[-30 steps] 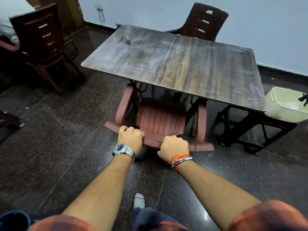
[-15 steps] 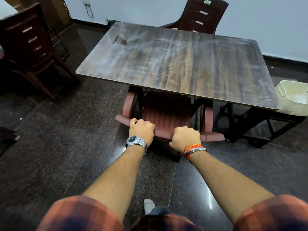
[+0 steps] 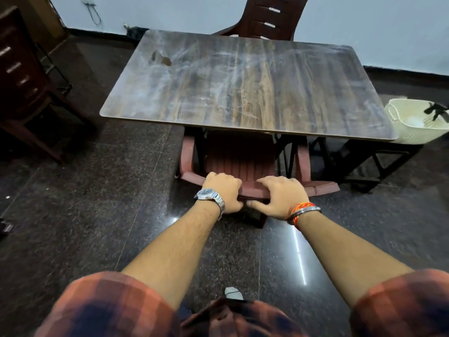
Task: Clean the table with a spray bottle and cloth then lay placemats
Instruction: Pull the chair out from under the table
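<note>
A rectangular wood-grain table stands ahead, its top dull and streaked with whitish smears. A reddish-brown plastic chair is tucked under its near edge. My left hand, with a metal watch, grips the top of the chair's backrest. My right hand, with orange threads and a bangle, rests on the same backrest with fingers spread over it and the thumb below. No spray bottle, cloth or placemat is in view.
A second brown chair stands at the table's far side against the white wall. A dark wooden chair is at the left. A cream basket sits on a low black stand right of the table. The floor is dark polished stone.
The chair has slid further under the table, pushed by both hands. I have stepped closer and the view has swung to face the table squarely. My right hand's fingers have loosened.
</note>
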`<control>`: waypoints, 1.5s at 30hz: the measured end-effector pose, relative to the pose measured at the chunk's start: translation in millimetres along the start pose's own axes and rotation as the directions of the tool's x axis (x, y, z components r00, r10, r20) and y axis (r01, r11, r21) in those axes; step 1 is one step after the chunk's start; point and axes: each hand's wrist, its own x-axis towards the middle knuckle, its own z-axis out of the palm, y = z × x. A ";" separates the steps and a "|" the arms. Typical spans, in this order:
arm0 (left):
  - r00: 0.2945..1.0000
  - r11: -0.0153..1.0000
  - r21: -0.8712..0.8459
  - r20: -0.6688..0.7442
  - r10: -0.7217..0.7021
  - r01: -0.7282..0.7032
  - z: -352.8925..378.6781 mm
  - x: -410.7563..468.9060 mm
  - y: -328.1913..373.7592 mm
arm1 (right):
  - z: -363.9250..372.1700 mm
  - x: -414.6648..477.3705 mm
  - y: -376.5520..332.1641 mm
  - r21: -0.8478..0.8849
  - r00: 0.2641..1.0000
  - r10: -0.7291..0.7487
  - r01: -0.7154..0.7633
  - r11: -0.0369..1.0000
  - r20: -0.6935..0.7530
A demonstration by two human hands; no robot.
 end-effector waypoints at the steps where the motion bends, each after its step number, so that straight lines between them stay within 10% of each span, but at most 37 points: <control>1: 0.996 0.996 -0.043 0.029 0.080 -0.079 -2.3 -1.4 -10.6 | -0.5 -0.3 -4.9 0.030 0.997 -0.073 0.073 0.997 -0.013; 6: 0.996 0.943 -0.322 -0.015 0.089 -0.089 -15.2 -25.5 -95.5 | -5.3 34.4 -66.0 0.237 0.977 -0.119 0.159 0.959 -0.176; 12: 0.951 0.945 -0.273 -0.199 -0.239 0.180 -27.0 -50.7 -221.5 | -12.8 131.2 -186.9 0.197 0.946 -0.039 0.107 0.975 -0.320; 23: 0.865 0.915 -0.242 -0.318 -0.389 0.323 -42.8 -16.4 -405.9 | -20.9 313.6 -322.1 0.162 0.949 0.033 0.020 0.987 -0.313; 45: 0.970 0.974 -0.084 -0.105 -0.220 0.212 -110.4 245.5 -812.2 | -13.3 741.6 -426.4 0.209 0.960 0.279 -0.265 0.941 -0.038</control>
